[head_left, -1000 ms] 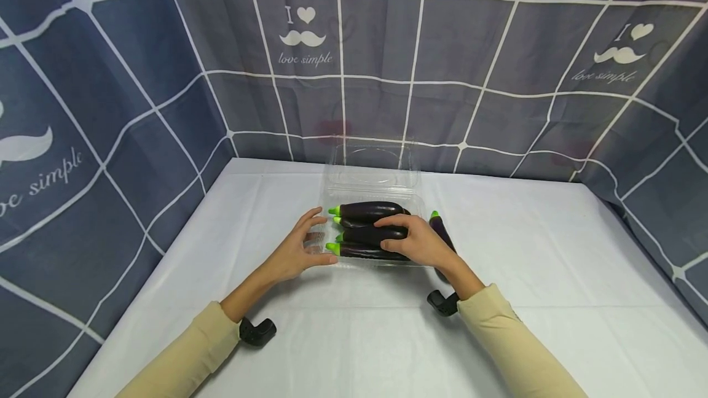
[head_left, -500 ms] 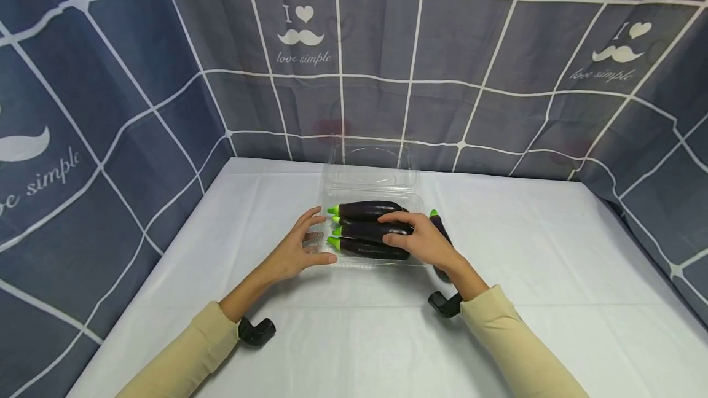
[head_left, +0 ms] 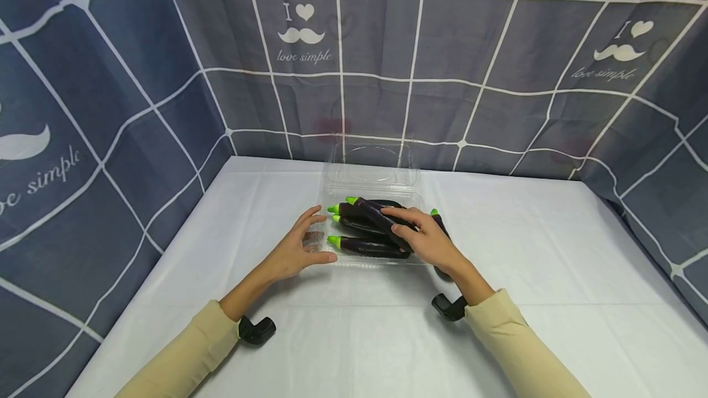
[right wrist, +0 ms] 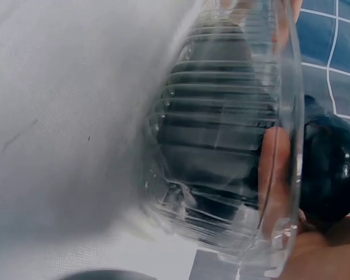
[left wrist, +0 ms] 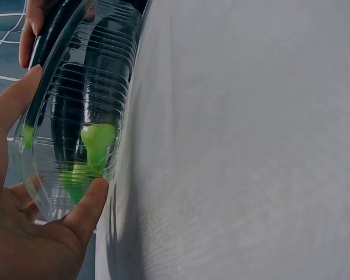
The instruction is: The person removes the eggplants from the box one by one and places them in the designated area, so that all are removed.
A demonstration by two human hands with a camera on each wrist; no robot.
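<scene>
An open clear plastic clamshell container stands on the white cloth with several dark eggplants lying in it, green stems to the left. My left hand holds its left end, thumb at the near side and fingers spread toward the far side; the left wrist view shows the fingertips on the ribbed wall. Inside the box, my right hand grips one eggplant by its thick end. That eggplant slants across the others, stem pointing far left. In the right wrist view its rounded end shows above the rim.
Another eggplant lies outside the container on the right, partly hidden by my right hand and wrist. The container's lid stands raised at the back, before a grey checked curtain. Black wrist mounts hang below both wrists.
The right hand has lifted and turned one eggplant, its stem swinging away from me over the others. The nearest eggplants have shifted slightly. My left hand has stayed in place.
</scene>
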